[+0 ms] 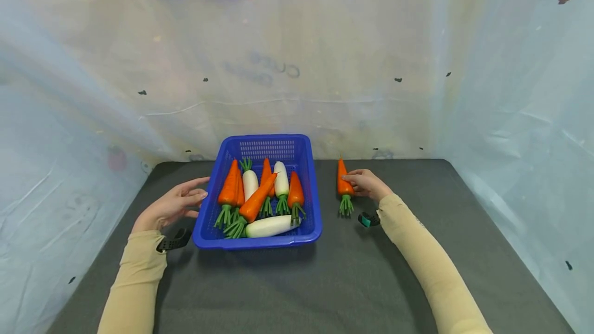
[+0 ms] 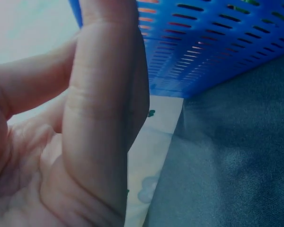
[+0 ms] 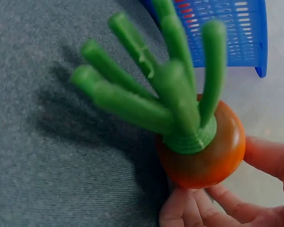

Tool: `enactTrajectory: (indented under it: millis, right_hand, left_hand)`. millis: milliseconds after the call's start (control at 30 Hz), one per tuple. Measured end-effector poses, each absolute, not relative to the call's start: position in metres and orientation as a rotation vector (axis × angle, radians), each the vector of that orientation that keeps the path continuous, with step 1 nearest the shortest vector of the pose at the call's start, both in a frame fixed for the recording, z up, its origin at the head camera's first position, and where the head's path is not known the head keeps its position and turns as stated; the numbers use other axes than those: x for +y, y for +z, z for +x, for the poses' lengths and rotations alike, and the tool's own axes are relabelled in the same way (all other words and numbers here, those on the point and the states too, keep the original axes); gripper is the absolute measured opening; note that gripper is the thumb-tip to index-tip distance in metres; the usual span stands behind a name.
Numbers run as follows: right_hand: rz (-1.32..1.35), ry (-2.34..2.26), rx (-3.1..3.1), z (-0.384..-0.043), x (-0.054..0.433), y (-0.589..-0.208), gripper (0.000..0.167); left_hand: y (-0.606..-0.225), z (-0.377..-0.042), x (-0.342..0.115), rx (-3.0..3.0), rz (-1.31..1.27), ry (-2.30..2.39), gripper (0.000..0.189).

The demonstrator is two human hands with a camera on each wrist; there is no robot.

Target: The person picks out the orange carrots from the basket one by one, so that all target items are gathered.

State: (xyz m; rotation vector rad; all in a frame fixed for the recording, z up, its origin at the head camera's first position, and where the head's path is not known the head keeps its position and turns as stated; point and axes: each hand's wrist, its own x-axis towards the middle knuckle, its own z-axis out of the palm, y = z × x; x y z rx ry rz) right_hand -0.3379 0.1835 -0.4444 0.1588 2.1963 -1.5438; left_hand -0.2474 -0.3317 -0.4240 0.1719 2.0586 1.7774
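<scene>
My right hand (image 1: pixel 367 183) pinches an orange carrot (image 1: pixel 343 183) with green stem stubs, thumb on one side and fingers on the other. In the right wrist view its stem end (image 3: pixel 189 132) faces the camera, close over the dark cloth. At the left side of a blue plastic basket (image 1: pixel 199 231), my left hand (image 1: pixel 171 206) has its fingers loosely extended, fingertips right at the rim. Inside the basket lie several carrots (image 1: pixel 229 187) and white radishes (image 1: pixel 271 227); one carrot (image 1: pixel 255 202) lies slantwise over others.
A dark grey cloth (image 1: pixel 278 293) covers the table. Behind it and at both sides hang pale translucent sheets (image 1: pixel 325 55) with small dark marks. Each wrist wears a black band, the left band (image 1: pixel 174 241) close to the basket's near left corner.
</scene>
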Motion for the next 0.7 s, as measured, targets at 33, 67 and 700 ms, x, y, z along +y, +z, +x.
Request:
enactTrajectory:
  millis: [33,67,700]
  right_hand:
    - [0.167,-1.537,2.197,-0.3379,0.1830,-0.4446,0.057]
    - [0.172,-1.527,2.204,-0.3379,0.1825,-0.4446,0.058]
    - [0.095,-1.423,2.308,-0.3294,0.1836,-0.4410,0.056]
  left_hand:
    - [-0.4245,-0.2478,-0.3324,2.053,0.171,1.784,0.066]
    - [-0.4249,-0.2482,-0.3330,2.046,0.172,1.790,0.066]
    - [-0.4287,-0.2478,-0.3333,2.058,0.168,1.784,0.067]
